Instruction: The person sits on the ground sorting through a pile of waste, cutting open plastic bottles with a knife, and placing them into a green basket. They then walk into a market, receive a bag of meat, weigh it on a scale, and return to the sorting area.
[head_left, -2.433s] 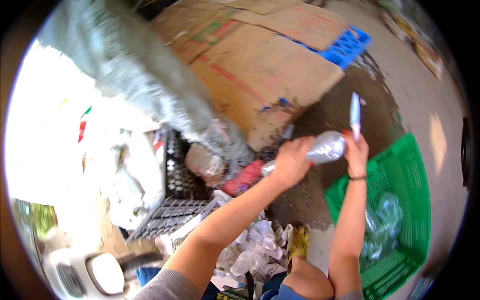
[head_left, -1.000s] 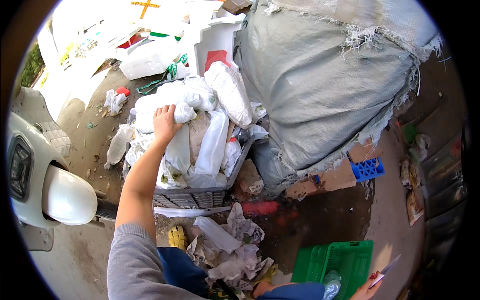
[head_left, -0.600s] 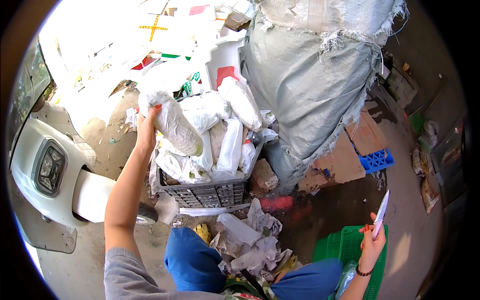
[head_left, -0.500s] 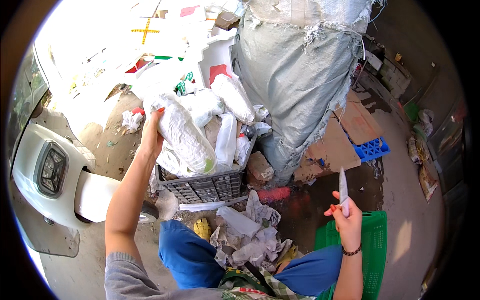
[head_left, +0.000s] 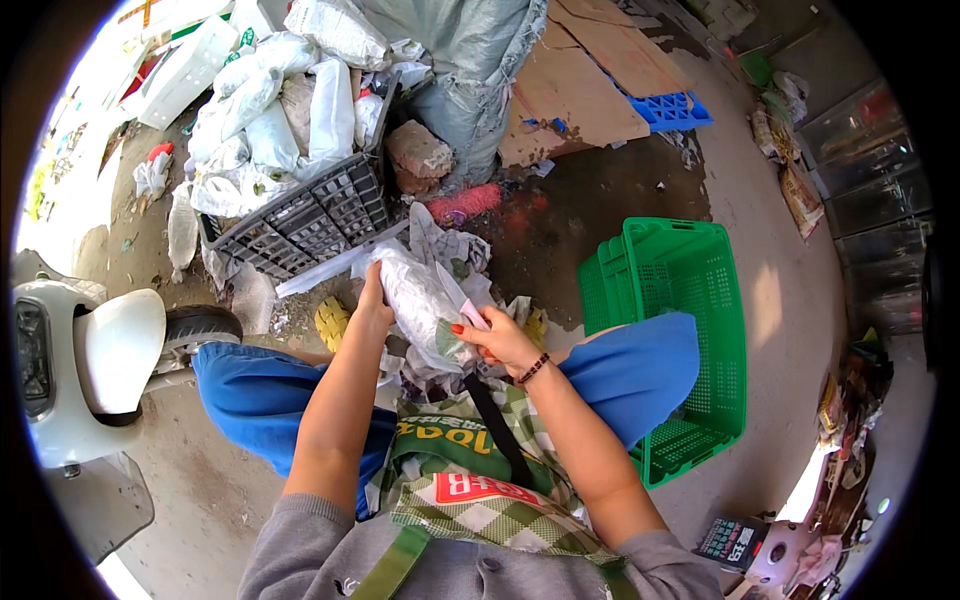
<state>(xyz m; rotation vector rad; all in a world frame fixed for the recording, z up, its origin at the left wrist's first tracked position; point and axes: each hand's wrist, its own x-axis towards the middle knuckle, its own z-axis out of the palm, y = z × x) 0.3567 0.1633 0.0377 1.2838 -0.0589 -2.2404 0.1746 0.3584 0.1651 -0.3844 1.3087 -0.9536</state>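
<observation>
My left hand grips the upper left side of a white-wrapped bundle, held between my knees. Something green shows at the bundle's lower end; the wrapper hides the rest of it. Closed around the pale pink handle of a knife, my right hand is at the bundle's lower right, its fingers by the green end. The blade points up and away from me and lies along the wrapper. Beneath the bundle, crumpled white paper is heaped on the ground.
A black crate piled with similar white bundles stands ahead on the left, beside bricks and a big grey sack. Green crates stand by my right knee. A white scooter is at the left, flattened cardboard far ahead.
My left hand has brought the bundle from the black crate to between my knees. My right hand has moved left with the knife to meet it. The view has turned downward and to the right.
</observation>
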